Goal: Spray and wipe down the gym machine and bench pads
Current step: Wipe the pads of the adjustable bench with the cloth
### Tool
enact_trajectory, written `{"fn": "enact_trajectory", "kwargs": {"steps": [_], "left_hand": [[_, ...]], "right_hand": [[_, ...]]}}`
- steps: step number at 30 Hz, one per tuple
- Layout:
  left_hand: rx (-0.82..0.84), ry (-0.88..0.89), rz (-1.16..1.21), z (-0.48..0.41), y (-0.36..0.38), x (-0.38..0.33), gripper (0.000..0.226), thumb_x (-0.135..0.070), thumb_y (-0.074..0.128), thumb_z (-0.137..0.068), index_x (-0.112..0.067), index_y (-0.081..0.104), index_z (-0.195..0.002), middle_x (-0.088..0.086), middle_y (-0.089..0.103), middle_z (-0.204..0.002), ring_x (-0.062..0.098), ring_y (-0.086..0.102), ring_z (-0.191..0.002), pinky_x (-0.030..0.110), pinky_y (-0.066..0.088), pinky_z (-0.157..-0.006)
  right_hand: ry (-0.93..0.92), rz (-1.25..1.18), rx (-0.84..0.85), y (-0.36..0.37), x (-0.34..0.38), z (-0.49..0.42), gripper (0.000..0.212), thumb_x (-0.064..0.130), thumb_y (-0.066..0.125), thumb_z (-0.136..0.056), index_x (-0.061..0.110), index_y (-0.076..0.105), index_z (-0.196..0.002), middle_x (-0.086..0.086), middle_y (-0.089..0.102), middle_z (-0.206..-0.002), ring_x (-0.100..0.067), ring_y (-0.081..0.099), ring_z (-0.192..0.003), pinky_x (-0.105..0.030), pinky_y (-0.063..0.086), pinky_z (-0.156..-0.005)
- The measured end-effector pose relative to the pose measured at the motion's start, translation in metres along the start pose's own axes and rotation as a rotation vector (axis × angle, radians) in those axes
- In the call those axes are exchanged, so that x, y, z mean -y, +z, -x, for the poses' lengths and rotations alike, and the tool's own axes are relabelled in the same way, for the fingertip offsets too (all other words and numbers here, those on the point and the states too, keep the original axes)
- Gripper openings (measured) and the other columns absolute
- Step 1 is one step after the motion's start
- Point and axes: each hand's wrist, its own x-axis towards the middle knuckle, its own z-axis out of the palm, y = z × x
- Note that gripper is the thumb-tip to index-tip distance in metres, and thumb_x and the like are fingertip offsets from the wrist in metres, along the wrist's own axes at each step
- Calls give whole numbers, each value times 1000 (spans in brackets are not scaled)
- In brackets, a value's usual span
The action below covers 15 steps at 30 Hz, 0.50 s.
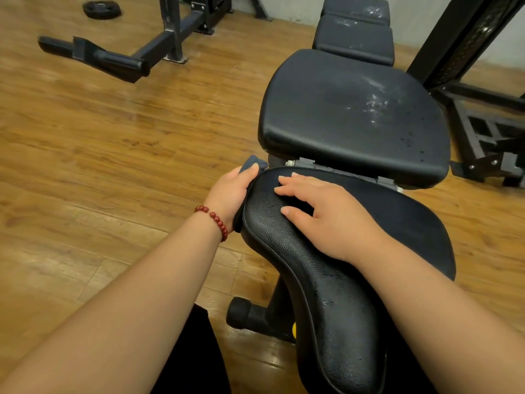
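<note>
A black adjustable bench runs away from me. Its near seat pad [335, 294] tilts up towards me. My left hand [233, 189] holds a dark grey cloth [252, 162] against the pad's left edge, fingers curled round the cloth. My right hand [324, 211] lies flat on top of the same pad, fingers straight. Beyond it, the wide back pad [352, 115] shows wet droplets and streaks on its right side. A further headrest pad [355, 38] also carries white streaks. No spray bottle is in view.
Wooden floor [113, 132] spreads to the left. A black machine frame with a padded foot bar [93, 56] stands at the far left, with a weight plate [102, 9] behind it. Another black steel frame [483, 109] stands close on the right of the bench.
</note>
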Motion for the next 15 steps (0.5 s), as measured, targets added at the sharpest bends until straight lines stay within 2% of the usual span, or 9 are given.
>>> {"fn": "enact_trajectory", "kwargs": {"steps": [4,7,11,15], "left_hand": [[-103,40,85,40,-1,24,21,-26,48,-102,-18,67,-107,10,72,-102,23,67,-93,40,53,-83],[-206,44,117,56,5,27,22,-29,47,-102,-18,66,-106,6,71,-98,20,67,-90,39,55,-79],[-283,-16,128,45,14,11,23,-31,48,-101,-19,67,-98,15,71,-105,34,67,-101,51,53,-88],[-404,76,147,59,24,29,20,-34,49,-101,-25,66,-96,4,70,-93,23,66,-89,50,54,-85]], "right_hand": [[7,4,5,-2,1,2,40,29,58,-96,29,56,-136,14,45,-148,-1,29,-142,-33,21,-120],[14,12,16,-2,4,2,41,29,57,-97,30,54,-138,15,43,-149,-1,27,-142,-33,20,-120],[5,42,42,-2,7,4,43,28,54,-99,28,50,-141,13,40,-152,-3,25,-144,-31,16,-121],[-9,41,47,-3,6,8,43,28,53,-99,28,49,-142,14,39,-152,-2,24,-144,-26,13,-120]]}}
